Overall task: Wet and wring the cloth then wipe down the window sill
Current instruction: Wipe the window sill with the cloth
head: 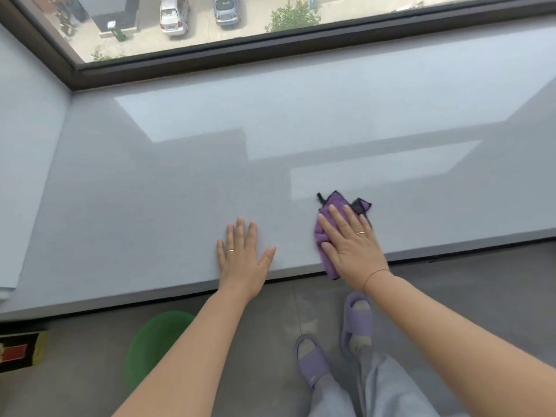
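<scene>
Two flat hands, right hand (352,245) pressing crumpled purple cloth (326,236)

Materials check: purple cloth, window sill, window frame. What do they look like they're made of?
Purple cloth: probably microfibre; fuzzy nap, dark stitched edging.
Window sill: likely polished stone or engineered slab; pale grey, faintly speckled, shows glossy reflections.
Window frame: dark brown, matte; metal or coated, can't tell.

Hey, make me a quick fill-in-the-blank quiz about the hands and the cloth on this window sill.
1. On the window sill, the right hand presses a cloth coloured ____.
2. The left hand lies flat, holding ____.
3. Each hand wears a ____ on one finger.
Missing words: purple; nothing; ring.
</scene>
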Available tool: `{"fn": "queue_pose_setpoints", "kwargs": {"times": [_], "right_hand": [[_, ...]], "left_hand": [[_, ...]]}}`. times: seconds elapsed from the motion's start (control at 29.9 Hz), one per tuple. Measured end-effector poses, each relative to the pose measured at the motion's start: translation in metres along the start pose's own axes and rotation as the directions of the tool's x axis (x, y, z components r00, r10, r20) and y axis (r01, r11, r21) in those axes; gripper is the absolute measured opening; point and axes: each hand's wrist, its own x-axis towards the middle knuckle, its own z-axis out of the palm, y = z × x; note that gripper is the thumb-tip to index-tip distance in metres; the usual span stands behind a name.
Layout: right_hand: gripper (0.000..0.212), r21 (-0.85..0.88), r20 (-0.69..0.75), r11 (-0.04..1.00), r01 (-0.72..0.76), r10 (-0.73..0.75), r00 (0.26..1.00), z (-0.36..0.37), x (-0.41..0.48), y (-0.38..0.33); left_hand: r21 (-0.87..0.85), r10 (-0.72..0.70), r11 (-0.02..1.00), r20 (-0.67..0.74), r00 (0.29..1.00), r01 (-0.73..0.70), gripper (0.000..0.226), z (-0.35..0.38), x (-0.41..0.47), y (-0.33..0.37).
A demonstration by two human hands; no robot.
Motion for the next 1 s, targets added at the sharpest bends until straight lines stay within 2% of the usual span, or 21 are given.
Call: {"fn": "queue_pose_setpoints", "kwargs": {"times": [0.1, 0.2, 0.23, 0.3, 0.37, 0.44, 0.5, 0.6, 0.7, 0.8, 0.87, 0.9, 0.94, 1.0], "right_hand": [[0.057, 0.002, 0.025, 0.980, -0.201, 0.200, 0.979, -0.004, -0.009, 0.028], [0.058, 0.083, 0.013, 0.921, -0.381, 0.381, 0.924, -0.004, -0.005, -0.010], [0.058, 0.095, 0.015, 0.933, -0.348, 0.349, 0.937, -0.001, -0.005, -0.032], [0.059, 0.100, 0.031, 0.986, -0.135, 0.132, 0.991, 0.007, -0.007, -0.074], [0.058, 0.109, 0.078, 0.993, 0.040, -0.049, 0.996, 0.010, -0.012, -0.095], [0.057, 0.100, 0.076, 0.987, 0.128, -0.136, 0.988, 0.010, -0.012, -0.083], [0.058, 0.056, 0.042, 0.986, 0.158, -0.160, 0.986, 0.010, -0.014, -0.050], [0.059, 0.015, 0.005, 1.000, -0.021, 0.021, 1.000, 0.004, -0.019, 0.024], [0.059, 0.005, 0.014, 0.979, -0.203, 0.203, 0.979, -0.009, -0.027, 0.099], [0.059, 0.052, 0.022, 0.901, -0.430, 0.429, 0.903, -0.017, -0.027, 0.138], [0.059, 0.106, 0.006, 0.818, -0.566, 0.568, 0.823, -0.016, -0.019, 0.127], [0.060, 0.119, 0.007, 0.801, -0.587, 0.590, 0.807, -0.016, -0.015, 0.114], [0.062, 0.115, 0.007, 0.821, -0.560, 0.563, 0.827, -0.014, -0.012, 0.099], [0.063, 0.078, 0.005, 0.923, -0.376, 0.377, 0.926, -0.006, -0.012, 0.073]], "left_hand": [[0.005, 0.004, 1.000, 0.032, 0.999, -0.004, 0.070, 0.000, 0.000, 0.001], [-0.012, -0.008, 1.000, 0.043, 0.999, 0.008, 0.070, -0.003, 0.000, 0.003], [-0.017, -0.013, 1.000, 0.033, 0.999, 0.014, 0.071, -0.004, -0.001, 0.005], [-0.015, -0.011, 1.000, -0.005, 1.000, 0.011, 0.070, -0.002, -0.004, 0.012], [-0.023, 0.003, 1.000, -0.053, 0.999, -0.004, 0.067, 0.000, -0.007, 0.020], [-0.022, 0.026, 0.999, -0.081, 0.996, -0.028, 0.066, 0.002, -0.009, 0.027], [0.006, 0.068, 0.998, -0.081, 0.994, -0.068, 0.069, 0.005, -0.009, 0.032], [0.066, 0.129, 0.990, -0.081, 0.988, -0.124, 0.069, 0.010, -0.008, 0.045], [0.101, 0.177, 0.980, -0.080, 0.981, -0.169, 0.069, 0.018, -0.007, 0.069], [0.116, 0.218, 0.971, -0.079, 0.973, -0.208, 0.068, 0.025, -0.005, 0.097], [0.114, 0.232, 0.968, -0.077, 0.970, -0.223, 0.067, 0.027, -0.003, 0.114], [0.111, 0.236, 0.968, -0.074, 0.969, -0.227, 0.067, 0.028, -0.002, 0.122], [0.108, 0.237, 0.967, -0.072, 0.969, -0.229, 0.067, 0.029, -0.002, 0.130], [0.106, 0.241, 0.967, -0.073, 0.968, -0.233, 0.067, 0.031, 0.001, 0.145]]}}
